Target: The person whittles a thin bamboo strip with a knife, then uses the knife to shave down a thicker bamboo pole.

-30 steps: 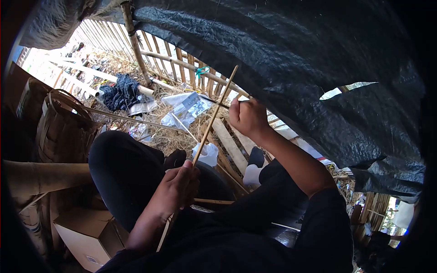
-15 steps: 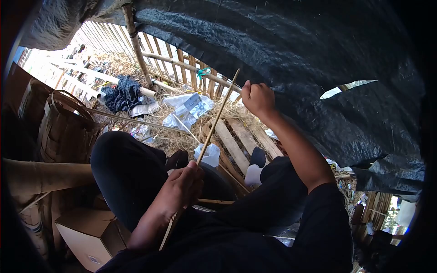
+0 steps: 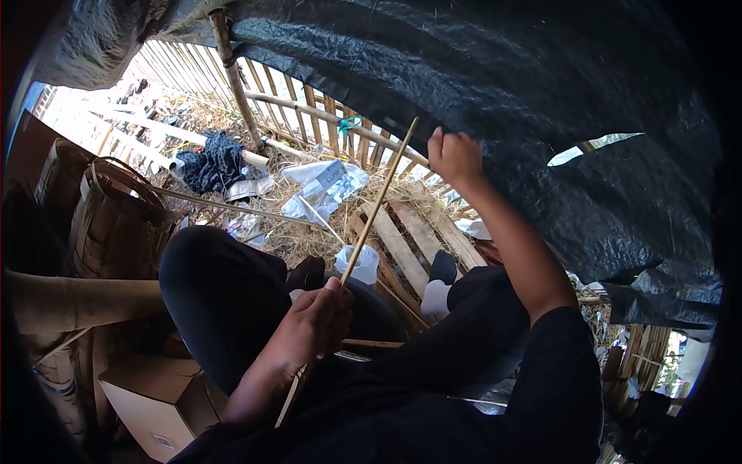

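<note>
A long, thin bamboo strip (image 3: 379, 203) slants up from my lap, its far tip near the black tarp. My left hand (image 3: 315, 319) is closed around its lower part, with the thumb along the top, and the lower end runs down under my wrist. Beyond the strip's upper end, to its right, my right hand (image 3: 456, 157) is raised in a closed fist. Whatever the fist holds, if anything, is hard to see; only a faint grey blur shows left of the strip's tip. The fist appears apart from the strip.
A black tarp (image 3: 495, 85) hangs close on the right. Wooden slats (image 3: 400, 246) lie by my feet, near a white plastic cup (image 3: 357, 264) and a clear plastic bag (image 3: 328, 189). Woven baskets (image 3: 116, 205), a thick bamboo pole (image 3: 85, 301) and a cardboard box (image 3: 147, 398) stand left.
My right fist has moved slightly right and down, farther from the strip's tip. The view has shifted a little, and my left hand keeps its hold on the strip.
</note>
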Demonstrator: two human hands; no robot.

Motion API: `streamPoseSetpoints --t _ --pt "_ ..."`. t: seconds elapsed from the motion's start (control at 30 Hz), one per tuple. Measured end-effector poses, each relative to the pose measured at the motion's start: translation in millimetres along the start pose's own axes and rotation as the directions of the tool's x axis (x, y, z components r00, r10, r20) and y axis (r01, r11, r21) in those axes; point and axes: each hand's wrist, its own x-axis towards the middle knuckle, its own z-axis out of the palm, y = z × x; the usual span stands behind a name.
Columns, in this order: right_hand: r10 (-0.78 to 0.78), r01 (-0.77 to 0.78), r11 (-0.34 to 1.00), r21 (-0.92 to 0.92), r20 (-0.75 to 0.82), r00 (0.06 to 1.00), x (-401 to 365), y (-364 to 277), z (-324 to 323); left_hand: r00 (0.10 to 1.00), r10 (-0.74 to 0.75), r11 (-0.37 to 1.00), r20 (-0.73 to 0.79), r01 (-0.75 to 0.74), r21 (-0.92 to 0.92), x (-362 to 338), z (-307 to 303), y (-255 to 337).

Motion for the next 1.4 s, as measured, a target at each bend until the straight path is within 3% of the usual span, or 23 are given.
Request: streamPoseSetpoints --t 0.03,0.07,0.13,0.2,0.3,0.33,0.4,0.43,0.47,0.53,0.57,0.6,0.67,0.73,0.8,0.87,1.0,1.07,1.1,1.17,1.27,1.33,1.4 --pt "0.173 -0.169 0.981 -0.099 0.035 0.984 9 8 -1 1.0 0.005 1.0 -0.013 -0.004 0.022 2 2 -1" --pt "0.176 -0.172 0.98 -0.103 0.03 0.984 8 13 -2 1.0 0.006 1.0 -0.007 -0.006 0.026 0 6 0" --pt "0.145 -0.128 0.988 -0.09 0.215 0.966 6 8 -13 0.995 0.05 0.998 0.09 -0.053 0.035 -9 11 5" --pt "0.119 -0.106 0.991 -0.077 0.196 0.973 -1 -11 -16 0.996 0.05 0.996 0.069 -0.055 0.072 -6 6 3" --pt "0.405 -0.379 0.914 -0.143 0.36 0.84 2 -17 -17 0.997 0.066 0.993 0.045 -0.07 0.095 -7 5 3" --pt "0.406 -0.379 0.914 -0.144 0.36 0.84 3 -11 -16 0.996 0.079 0.992 0.039 -0.082 0.098 -8 3 5" --pt "0.576 -0.586 0.804 -0.101 0.378 0.725 5 4 -17 0.995 0.088 0.988 0.044 -0.093 0.12 -10 0 4" --pt "0.596 -0.62 0.784 -0.046 0.335 0.729 6 13 -15 0.994 0.098 0.984 0.049 -0.104 0.142 -10 -2 4" --pt "0.597 -0.619 0.784 -0.049 0.334 0.729 6 21 -14 0.994 0.098 0.985 0.052 -0.104 0.141 -10 -3 5" --pt "0.523 -0.495 0.779 0.385 0.039 0.852 5 33 -16 0.993 0.107 0.986 0.041 -0.111 0.121 -11 -3 5" --pt "0.508 -0.493 0.624 0.606 0.164 0.845 6 40 -16 0.993 0.106 0.987 0.043 -0.111 0.12 -11 -2 5" --pt "0.51 -0.494 0.625 0.604 0.163 0.844 7 38 -21 0.994 0.104 0.987 0.044 -0.109 0.12 -11 -2 5" --pt "0.21 -0.428 0.419 0.801 0.374 0.904 9 22 -41 0.994 0.101 0.987 0.046 -0.106 0.122 -10 -1 5" --pt "0.188 -0.502 0.319 0.804 0.465 0.865 9 15 -50 0.995 0.094 0.986 0.041 -0.098 0.135 -10 2 4" --pt "0.053 -0.667 0.15 0.73 0.668 0.742 12 14 -53 0.994 0.093 0.986 0.053 -0.1 0.136 -10 2 2" --pt "0.077 -0.696 0.153 0.702 0.693 0.716 14 3 -54 0.993 0.098 0.985 0.065 -0.106 0.134 -9 3 2" --pt "0.153 -0.664 0.319 0.676 0.655 0.74 15 4 -39 0.992 0.127 0.964 0.016 -0.127 0.232 -6 3 -1" --pt "0.241 -0.615 0.507 0.604 0.586 0.774 17 3 -37 0.991 0.134 0.957 0.003 -0.13 0.258 -5 5 -2" --pt "0.242 -0.615 0.506 0.605 0.585 0.774 18 8 -30 0.99 0.139 0.952 -0.003 -0.133 0.275 -5 6 -3" --pt "0.285 -0.444 0.786 0.43 0.385 0.878 19 19 -13 0.99 0.139 0.947 -0.008 -0.13 0.293 -4 7 -4" --pt "0.28 -0.43 0.828 0.359 0.399 0.873 21 21 -16 0.996 0.086 0.949 -0.003 -0.081 0.305 -3 8 -2" --pt "0.278 -0.48 0.736 0.477 0.434 0.857 17 25 -15 0.994 0.097 0.951 -0.042 -0.08 0.299 -1 14 2" --pt "0.363 -0.671 0.505 0.543 0.572 0.736 12 15 -26 0.992 0.093 0.973 -0.088 -0.072 0.22 -2 24 5"
